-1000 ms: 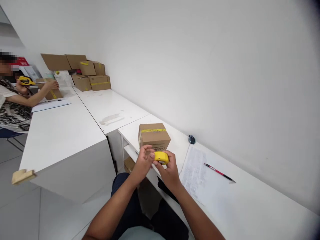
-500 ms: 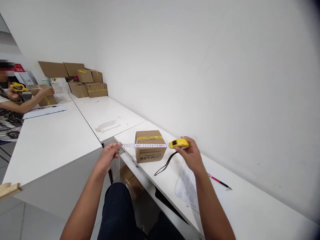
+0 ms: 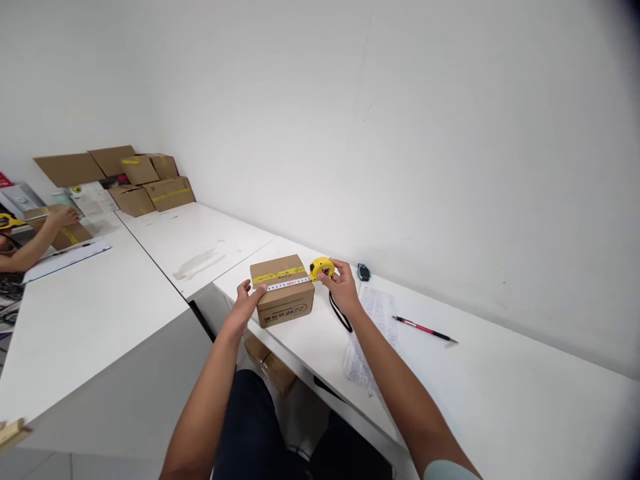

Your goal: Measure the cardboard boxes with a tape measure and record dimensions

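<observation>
A small cardboard box (image 3: 285, 308) with yellow tape across its top sits on the white table. My right hand (image 3: 343, 287) grips a yellow tape measure (image 3: 320, 268) by the box's right top edge. From its case the white blade (image 3: 287, 285) runs across the box top to the left edge. There my left hand (image 3: 245, 307) presses the blade's end with its thumb, the fingers beside the box's left side; the blade's tip is hidden. A black wrist strap (image 3: 340, 313) hangs from the case onto the table.
A written sheet (image 3: 360, 367), a red and black pen (image 3: 425, 329) and a small dark object (image 3: 363, 272) lie to the right. Cardboard boxes (image 3: 170, 193) stand at the back left. A co-worker's hand (image 3: 65, 217) touches another box. The wall borders the table.
The blade has shortened and come down onto the box top. My left hand moved to the box's left edge, and the tape measure case moved left to its right edge. The view turned right.
</observation>
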### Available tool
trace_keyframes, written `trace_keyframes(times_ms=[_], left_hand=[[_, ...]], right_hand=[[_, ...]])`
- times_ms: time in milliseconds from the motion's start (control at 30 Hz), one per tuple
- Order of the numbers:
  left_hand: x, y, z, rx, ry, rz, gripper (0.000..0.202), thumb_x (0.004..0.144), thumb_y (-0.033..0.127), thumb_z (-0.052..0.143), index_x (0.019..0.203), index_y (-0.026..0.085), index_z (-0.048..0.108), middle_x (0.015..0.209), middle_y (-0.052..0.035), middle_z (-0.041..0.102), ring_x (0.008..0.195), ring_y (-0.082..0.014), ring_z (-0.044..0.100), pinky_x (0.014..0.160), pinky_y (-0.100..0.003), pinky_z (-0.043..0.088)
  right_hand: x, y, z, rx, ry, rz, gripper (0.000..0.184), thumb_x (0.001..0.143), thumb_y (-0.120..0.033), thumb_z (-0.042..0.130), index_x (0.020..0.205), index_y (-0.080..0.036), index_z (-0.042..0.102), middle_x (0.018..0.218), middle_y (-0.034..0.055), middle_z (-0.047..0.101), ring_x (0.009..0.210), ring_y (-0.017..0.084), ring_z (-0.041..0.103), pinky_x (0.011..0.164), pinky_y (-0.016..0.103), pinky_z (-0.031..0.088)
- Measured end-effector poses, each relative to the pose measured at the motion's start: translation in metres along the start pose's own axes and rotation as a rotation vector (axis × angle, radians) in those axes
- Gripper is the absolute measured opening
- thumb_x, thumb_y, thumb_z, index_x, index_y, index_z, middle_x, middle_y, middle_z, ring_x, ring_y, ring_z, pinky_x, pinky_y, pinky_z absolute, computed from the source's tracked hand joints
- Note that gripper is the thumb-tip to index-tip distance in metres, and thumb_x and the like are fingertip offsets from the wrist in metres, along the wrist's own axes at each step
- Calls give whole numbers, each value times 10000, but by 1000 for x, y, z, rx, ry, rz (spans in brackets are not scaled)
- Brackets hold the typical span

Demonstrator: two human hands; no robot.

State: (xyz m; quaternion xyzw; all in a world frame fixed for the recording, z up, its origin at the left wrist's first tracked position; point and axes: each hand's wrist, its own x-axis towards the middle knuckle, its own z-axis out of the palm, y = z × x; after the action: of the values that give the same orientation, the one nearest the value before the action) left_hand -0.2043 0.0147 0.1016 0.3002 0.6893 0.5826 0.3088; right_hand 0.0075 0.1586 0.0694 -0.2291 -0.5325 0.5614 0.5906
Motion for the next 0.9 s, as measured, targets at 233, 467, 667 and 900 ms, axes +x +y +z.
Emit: trace_keyframes(times_ms=[233,467,667,900], left_hand=[[-5,7,0,-63,-121,-58,777,712,531,732,1363,224,438,1329,-123,584,1150,-260,589,846,-318,494],[18,33,-38,357,-293,74,523,626,661,692,813,173,706,874,-84,734,900,-262,658,659,-302,471],[61,95,-36,417,-424,309,472,726,641,606,772,171,614,868,-68,707,856,-197,625,728,-304,489],[98,117,36,714,-717,390,340,771,454,626,867,133,683,947,-61,723,891,-186,583,834,-305,466]], right_hand=[[-1,-5,-3,-32,-28,13,565,644,-385,809,1101,-262,500,1173,37,605,929,174,666,883,376,533],[-32,-46,-21,-364,-213,-22,585,671,-393,807,1110,-257,446,1023,20,648,902,188,655,821,364,539],[-121,-100,-14,-775,148,-408,456,754,-358,754,1142,-238,548,1066,69,607,965,235,624,848,413,534],[-195,-61,70,-710,232,-881,686,777,-186,686,1371,-265,350,1090,106,597,938,242,644,708,386,599]])
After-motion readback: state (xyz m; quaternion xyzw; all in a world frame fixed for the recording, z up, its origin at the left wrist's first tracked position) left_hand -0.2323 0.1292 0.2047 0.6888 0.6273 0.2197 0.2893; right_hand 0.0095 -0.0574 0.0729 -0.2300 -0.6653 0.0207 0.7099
